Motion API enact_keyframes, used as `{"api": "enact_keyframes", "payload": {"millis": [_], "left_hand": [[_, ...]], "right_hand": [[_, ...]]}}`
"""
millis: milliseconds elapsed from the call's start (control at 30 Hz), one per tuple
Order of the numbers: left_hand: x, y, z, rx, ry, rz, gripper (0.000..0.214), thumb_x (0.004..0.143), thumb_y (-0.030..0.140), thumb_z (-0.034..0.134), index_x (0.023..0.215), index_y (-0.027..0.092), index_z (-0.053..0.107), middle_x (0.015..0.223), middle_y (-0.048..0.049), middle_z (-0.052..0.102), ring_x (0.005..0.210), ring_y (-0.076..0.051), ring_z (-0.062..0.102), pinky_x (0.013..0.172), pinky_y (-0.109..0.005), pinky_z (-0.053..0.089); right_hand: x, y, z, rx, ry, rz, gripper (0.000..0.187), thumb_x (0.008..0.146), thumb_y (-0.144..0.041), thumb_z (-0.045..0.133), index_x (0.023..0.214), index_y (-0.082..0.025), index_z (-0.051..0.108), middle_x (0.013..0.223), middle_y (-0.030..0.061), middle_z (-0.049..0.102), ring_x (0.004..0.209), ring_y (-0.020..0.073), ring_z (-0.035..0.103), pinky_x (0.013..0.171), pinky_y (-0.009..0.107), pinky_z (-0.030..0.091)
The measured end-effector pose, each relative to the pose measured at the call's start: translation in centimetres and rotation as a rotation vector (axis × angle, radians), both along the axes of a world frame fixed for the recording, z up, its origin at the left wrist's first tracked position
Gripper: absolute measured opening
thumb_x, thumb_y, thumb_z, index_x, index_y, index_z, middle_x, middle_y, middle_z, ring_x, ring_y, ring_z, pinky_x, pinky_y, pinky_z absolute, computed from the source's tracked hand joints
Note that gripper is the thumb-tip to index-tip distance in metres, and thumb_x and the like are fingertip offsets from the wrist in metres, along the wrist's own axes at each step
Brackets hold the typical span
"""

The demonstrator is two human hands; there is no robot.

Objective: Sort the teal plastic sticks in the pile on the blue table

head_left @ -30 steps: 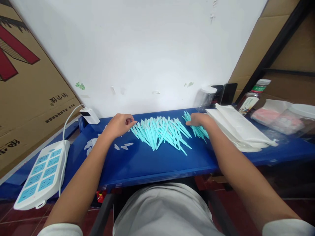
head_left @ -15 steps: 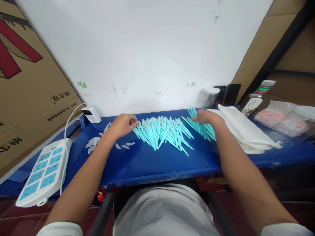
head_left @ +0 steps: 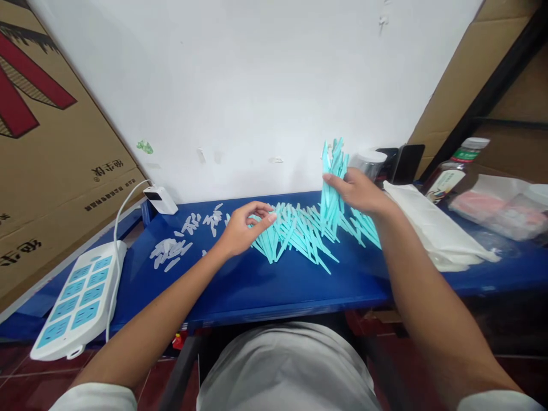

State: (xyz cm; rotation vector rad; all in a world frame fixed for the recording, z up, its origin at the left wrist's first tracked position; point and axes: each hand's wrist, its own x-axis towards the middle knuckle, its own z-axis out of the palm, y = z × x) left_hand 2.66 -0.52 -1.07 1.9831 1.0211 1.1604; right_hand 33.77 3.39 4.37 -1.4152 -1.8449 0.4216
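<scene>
My right hand (head_left: 357,188) is closed around a bundle of slim turquoise sticks (head_left: 331,188), held upright just above the table; their upper ends are pale. Beneath and left of it, a wide pile of the same sticks (head_left: 295,234) lies with its pale ends toward the wall. My left hand (head_left: 248,227) hovers at the pile's left edge, fingers curved and thumb apart, with nothing visible in it. It hides part of the pile. To its left, small translucent caps (head_left: 169,249) are scattered in loose groups.
A white power strip (head_left: 79,302) and a small white plugged-in device (head_left: 161,200) are on the left, beside a large cardboard box (head_left: 55,148). Right of the sticks lie white bags (head_left: 436,228), a lidded jar (head_left: 371,162), a bottle (head_left: 454,168) and pink packages (head_left: 488,208) on the blue table (head_left: 274,294).
My right hand has lifted a bundle of sticks from the right-hand heap and tilted it upright. My left hand has moved right over the pile's edge, uncovering more caps.
</scene>
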Motion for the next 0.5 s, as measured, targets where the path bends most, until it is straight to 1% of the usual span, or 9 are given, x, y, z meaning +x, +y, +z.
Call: {"api": "enact_keyframes", "payload": {"millis": [67, 100, 167, 200, 267, 333, 433, 500], "left_hand": [[1.1, -0.7, -0.6, -0.094, -0.108, -0.124, 0.047, 0.094, 0.052, 0.071, 0.127, 0.019, 0.067, 0.119, -0.0137, 0.070, 0.114, -0.027, 0.066, 0.085, -0.034, 0.056], [1.5, -1.0, -0.9, -0.138, -0.145, -0.183, 0.050, 0.094, 0.051, 0.072, 0.132, 0.019, 0.064, 0.122, -0.0145, 0.069, 0.116, -0.027, 0.065, 0.087, -0.035, 0.056], [2.2, -1.6, -1.1, -0.203, -0.193, -0.273, 0.056, 0.092, 0.049, 0.076, 0.137, 0.020, 0.059, 0.126, -0.0149, 0.068, 0.117, -0.028, 0.065, 0.089, -0.036, 0.056], [2.5, -1.8, -1.2, -0.229, -0.200, -0.304, 0.055, 0.090, 0.048, 0.078, 0.134, 0.019, 0.060, 0.125, -0.0143, 0.070, 0.114, -0.027, 0.067, 0.088, -0.036, 0.056], [2.8, -2.3, -1.1, -0.286, -0.162, -0.354, 0.044, 0.089, 0.046, 0.080, 0.119, 0.016, 0.068, 0.112, -0.0126, 0.074, 0.103, -0.026, 0.070, 0.086, -0.036, 0.056], [3.0, -2.7, -1.0, -0.350, -0.101, -0.382, 0.033, 0.090, 0.045, 0.078, 0.099, 0.014, 0.072, 0.091, -0.0104, 0.076, 0.090, -0.024, 0.072, 0.081, -0.035, 0.056], [3.3, -3.1, -1.2, -0.410, -0.064, -0.362, 0.031, 0.092, 0.041, 0.074, 0.077, 0.016, 0.066, 0.065, -0.0052, 0.068, 0.067, -0.019, 0.068, 0.071, -0.033, 0.053], [3.5, -3.2, -1.6, -0.415, -0.089, -0.314, 0.036, 0.094, 0.037, 0.071, 0.066, 0.018, 0.057, 0.054, -0.0004, 0.057, 0.054, -0.014, 0.058, 0.063, -0.030, 0.049]], "right_hand": [[-2.6, -0.8, -0.4, 0.006, 0.220, 0.143, 0.050, 0.095, -0.069, 0.057, 0.078, -0.022, 0.053, 0.070, 0.0009, 0.053, 0.066, 0.0184, 0.050, 0.061, 0.030, 0.044], [-4.0, -1.2, -0.8, 0.015, 0.295, 0.202, 0.052, 0.094, -0.072, 0.058, 0.079, -0.022, 0.054, 0.070, 0.0005, 0.053, 0.066, 0.0178, 0.050, 0.060, 0.030, 0.043], [-6.7, -1.9, -1.8, 0.034, 0.370, 0.328, 0.056, 0.092, -0.075, 0.057, 0.078, -0.021, 0.053, 0.070, 0.0002, 0.053, 0.066, 0.0167, 0.049, 0.060, 0.029, 0.042], [-7.9, -2.3, -2.4, 0.054, 0.379, 0.376, 0.057, 0.092, -0.076, 0.056, 0.076, -0.022, 0.051, 0.069, -0.0002, 0.052, 0.064, 0.0158, 0.047, 0.059, 0.029, 0.041], [-9.8, -3.0, -3.5, 0.078, 0.365, 0.436, 0.056, 0.094, -0.073, 0.057, 0.072, -0.022, 0.047, 0.065, -0.0011, 0.049, 0.060, 0.0146, 0.045, 0.056, 0.028, 0.037], [-11.0, -3.6, -4.4, 0.081, 0.323, 0.456, 0.053, 0.097, -0.068, 0.057, 0.071, -0.023, 0.046, 0.062, -0.0020, 0.046, 0.057, 0.0140, 0.043, 0.054, 0.028, 0.034], [-11.4, -4.4, -4.9, 0.075, 0.258, 0.454, 0.050, 0.100, -0.062, 0.056, 0.071, -0.023, 0.046, 0.058, -0.0026, 0.043, 0.053, 0.0137, 0.040, 0.052, 0.028, 0.030], [-11.2, -4.7, -4.8, 0.067, 0.226, 0.462, 0.055, 0.099, -0.064, 0.057, 0.066, -0.023, 0.041, 0.054, -0.0034, 0.036, 0.051, 0.0125, 0.032, 0.051, 0.029, 0.025]]}}
